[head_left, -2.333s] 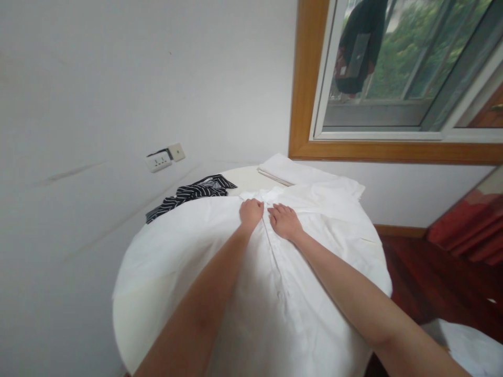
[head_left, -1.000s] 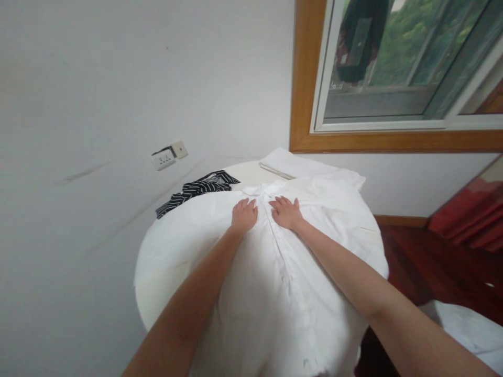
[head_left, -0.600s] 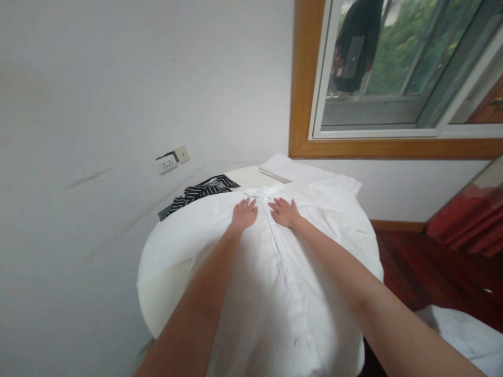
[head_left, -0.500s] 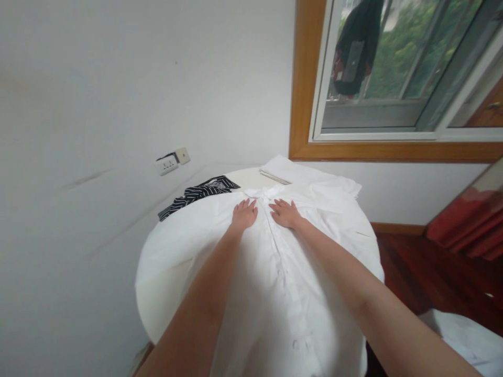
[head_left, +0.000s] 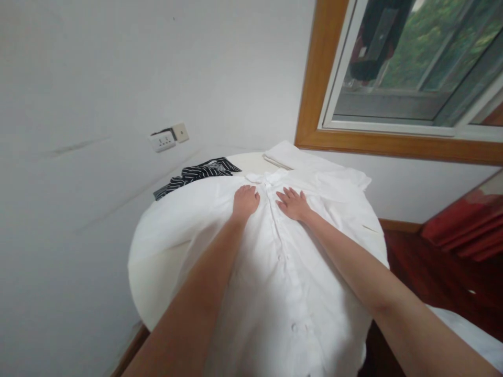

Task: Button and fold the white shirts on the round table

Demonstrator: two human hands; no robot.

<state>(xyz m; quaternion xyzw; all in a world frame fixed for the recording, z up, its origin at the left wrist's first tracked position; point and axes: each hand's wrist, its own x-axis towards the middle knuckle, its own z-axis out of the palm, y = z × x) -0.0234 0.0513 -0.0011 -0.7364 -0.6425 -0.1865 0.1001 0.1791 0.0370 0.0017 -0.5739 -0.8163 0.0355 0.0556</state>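
A white button-up shirt [head_left: 259, 293] lies spread front side up over a round table [head_left: 153, 285], its collar at the far side and its sleeves out to both sides. My left hand [head_left: 245, 201] rests palm down on the shirt just left of the button placket, below the collar, fingers extended. On the other side of the placket my right hand [head_left: 293, 203] lies flat with its fingers spread. Neither hand grips the fabric. Buttons show along the front nearer to me.
Black-and-white striped cloth [head_left: 198, 174] lies at the table's far left edge. Beyond the collar is a folded white cloth [head_left: 288, 154]. A wall with a socket [head_left: 163, 140] stands behind, and a wood-framed window [head_left: 306, 125] at right. White fabric [head_left: 467, 332] shows low at right.
My right hand has slid slightly right, away from the placket, leaving a wider gap between the hands. The left hand's fingers have drawn closer together. The view has tilted a little.
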